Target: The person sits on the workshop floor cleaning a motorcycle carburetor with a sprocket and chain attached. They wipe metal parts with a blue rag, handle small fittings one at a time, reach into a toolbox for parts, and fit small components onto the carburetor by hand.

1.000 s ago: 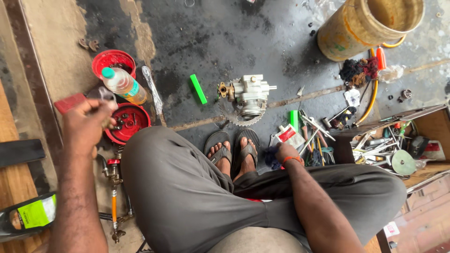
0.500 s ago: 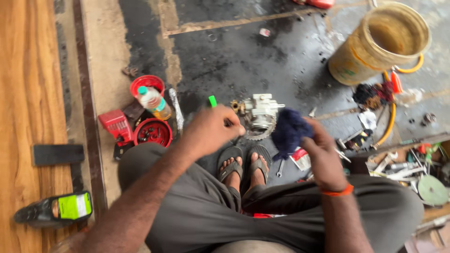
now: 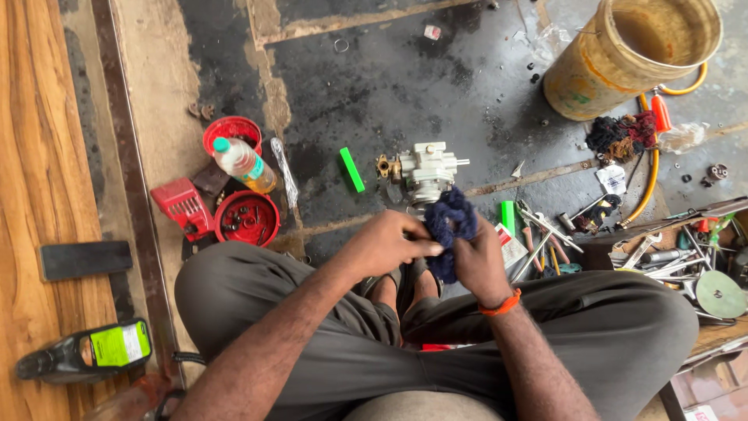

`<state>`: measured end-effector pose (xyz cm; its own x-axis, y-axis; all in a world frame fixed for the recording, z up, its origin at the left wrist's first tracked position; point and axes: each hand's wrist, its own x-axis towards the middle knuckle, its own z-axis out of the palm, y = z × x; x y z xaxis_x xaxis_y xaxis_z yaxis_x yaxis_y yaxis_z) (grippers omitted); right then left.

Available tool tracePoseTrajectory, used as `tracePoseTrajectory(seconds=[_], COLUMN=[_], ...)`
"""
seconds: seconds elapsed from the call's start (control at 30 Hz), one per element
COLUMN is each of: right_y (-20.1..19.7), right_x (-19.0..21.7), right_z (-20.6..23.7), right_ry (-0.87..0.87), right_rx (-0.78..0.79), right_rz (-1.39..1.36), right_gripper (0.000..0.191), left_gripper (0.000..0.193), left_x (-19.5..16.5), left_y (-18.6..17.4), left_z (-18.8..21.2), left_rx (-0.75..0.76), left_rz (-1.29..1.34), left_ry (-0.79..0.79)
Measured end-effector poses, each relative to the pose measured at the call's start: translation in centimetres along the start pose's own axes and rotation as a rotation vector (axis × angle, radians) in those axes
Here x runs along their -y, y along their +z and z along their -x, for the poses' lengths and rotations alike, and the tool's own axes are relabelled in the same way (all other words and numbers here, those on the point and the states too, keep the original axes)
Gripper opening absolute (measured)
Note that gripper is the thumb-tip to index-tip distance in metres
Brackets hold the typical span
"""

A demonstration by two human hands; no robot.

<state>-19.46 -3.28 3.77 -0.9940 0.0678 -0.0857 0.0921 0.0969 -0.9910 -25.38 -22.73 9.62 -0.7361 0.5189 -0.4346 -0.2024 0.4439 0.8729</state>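
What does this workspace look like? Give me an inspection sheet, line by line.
Surface: dark, stained concrete floor.
Job's things: dark blue rag; whitish engine part just beyond it.
Clutter: green block, red bowl, plastic bottle, yellow bucket, tray of hand tools.
Hands: left hand and right hand both grip the rag.
Cables: orange hose by the bucket.
Surroundings: wooden boards, dark oil jug.

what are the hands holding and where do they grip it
A dark blue rag: the right hand clutches its bunched lower part, and the left hand pinches its left edge.
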Motion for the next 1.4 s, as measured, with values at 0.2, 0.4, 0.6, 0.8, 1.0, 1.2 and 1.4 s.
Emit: tracePoseTrajectory(seconds=[0.2,0.4,0.6,0.8,1.0,1.2,1.4], right_y=[-1.3,-3.4,-3.5,-0.4,-2.4,-1.9,-2.6], right_x=[-1.6,-2.9,-1.8,-2.7,-3.5,-2.0,-1.5], right_z=[-0.8,-0.6,-0.9,0.6,0.4,0.5,0.2], right_ry=[0.293,0.002,0.191,0.372,0.213,0.128,0.173], right_rx=[0.128,0.11,-0.076,-0.061,-0.044,0.196,0.216], right_rz=[-0.353,0.264,-0.966,-0.74,-0.451,0.007,-0.08], right_gripper=[0.018,0.011,0.026,0.026,0.029,0.032,0.035], left_gripper=[0.025,0.023,0.021,0.025,0.032,0.023,0.025], left_x=[2.1,2.0,1.8,2.9,2.1,-0.3,-0.8], left_y=[0.3,1.6,1.9,3.9,2.9,0.7,0.1], left_z=[-1.4,-1.6,-1.4,-2.4,-2.3,-1.7,-1.3], left_rx=[-0.073,-0.033,-0.087,-0.308,-0.225,-0.356,-0.278], left_rz=[-0.106,-0.035,0.29,-0.024,0.068,0.03,-0.106], left_ry=[0.157,0.139,0.057,0.214,0.178,0.365,0.385])
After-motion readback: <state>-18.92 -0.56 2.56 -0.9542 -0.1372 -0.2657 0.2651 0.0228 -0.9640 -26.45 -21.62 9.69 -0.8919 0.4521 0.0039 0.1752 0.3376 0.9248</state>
